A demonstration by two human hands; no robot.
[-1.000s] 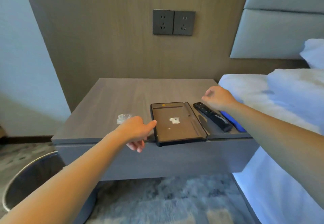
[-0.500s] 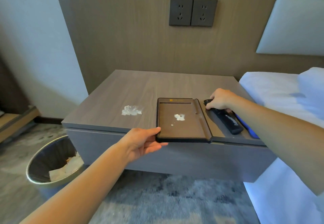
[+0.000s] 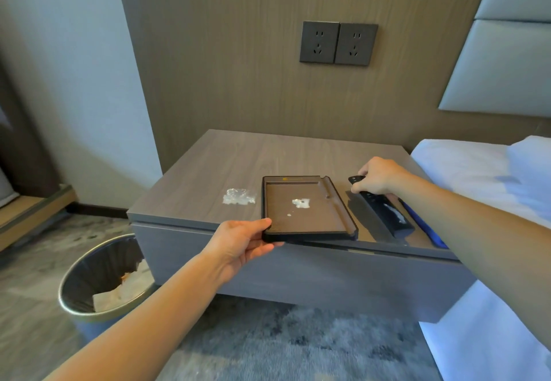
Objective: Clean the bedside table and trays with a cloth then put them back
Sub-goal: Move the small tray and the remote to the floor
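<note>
A brown tray with a black rim (image 3: 313, 225) lies at the front edge of the grey bedside table (image 3: 268, 154), its near left corner tipped up off the top. My left hand (image 3: 241, 243) grips that corner, thumb on the rim and fingers underneath. White scraps (image 3: 300, 203) lie inside the tray. A crumpled clear wrapper (image 3: 238, 196) rests on the table just left of it. My right hand (image 3: 378, 176) is closed over the far end of a black remote (image 3: 384, 213) to the tray's right. A blue object (image 3: 423, 225) lies beside the remote, partly hidden by my arm.
A round metal bin (image 3: 98, 279) holding paper stands on the floor left of the table. The bed with white sheets (image 3: 465, 166) is at the right. Two wall sockets (image 3: 338, 43) sit above the table. A grey rug (image 3: 298, 345) covers the floor below.
My left hand went from the table's front edge to under the tray's near left corner and tilted it up. My right hand came down onto the remote's far end. The view shifted left.
</note>
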